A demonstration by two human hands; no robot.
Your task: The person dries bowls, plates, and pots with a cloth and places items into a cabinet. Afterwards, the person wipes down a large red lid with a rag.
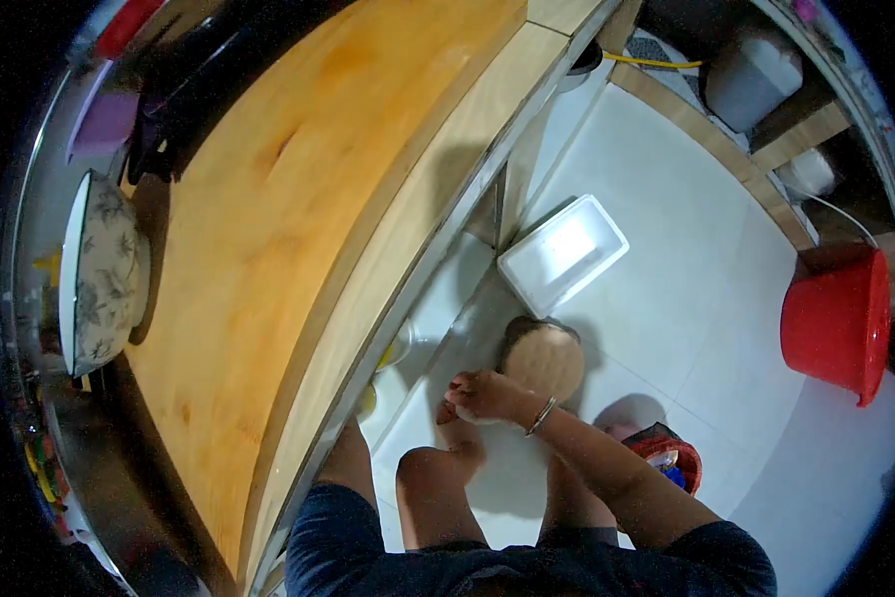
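Note:
My right hand [479, 395], a bracelet on its wrist, is low over the floor in front of my knees. Its fingers are curled closed; whatever is in them, if anything, is hidden. Just beyond it a round tan, flat-topped object [547, 362] sits on the floor, dark at its far edge. Farther on lies a white rectangular tub [527, 271], whose inside looks bare. My left forearm [353, 460] passes beneath the counter's edge, which hides the hand. A clear container with something yellow [398, 346] shows partly at that edge.
A wooden counter [298, 199] fills the left side, carrying a leaf-patterned bowl [109, 274]. On the right stands a red bucket [834, 323]. A small red bin [693, 468] with wrappers is beside my right arm. Shelves at upper right hold a grey container [756, 80].

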